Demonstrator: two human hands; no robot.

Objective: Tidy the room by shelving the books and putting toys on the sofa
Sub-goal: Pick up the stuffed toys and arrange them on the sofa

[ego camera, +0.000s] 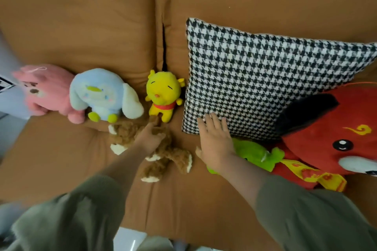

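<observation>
On the seat of the sofa, the left hand lies on the brown plush toy, its fingers curled into the fur around what looks like one of the toy's limbs. The right hand is spread flat, fingertips against the lower edge of the houndstooth cushion and palm over part of the green plush toy. The brown toy sprawls limp on the seat, its upper end just beside the feet of the yellow plush toy, which sits upright against the backrest. Further left, the blue plush toy and pink plush toy sit side by side. To the right, the big red plush toy leans on the cushion and overlaps the green one. No books are in view. The likely trouble is a knock-on: pushing the floppy brown toy up to the backrest could topple the yellow one, since they almost touch. The brown toy may also slump forward if not propped. Shoving the leaning cushion could shift it and tip the red toy down onto the green one.
</observation>
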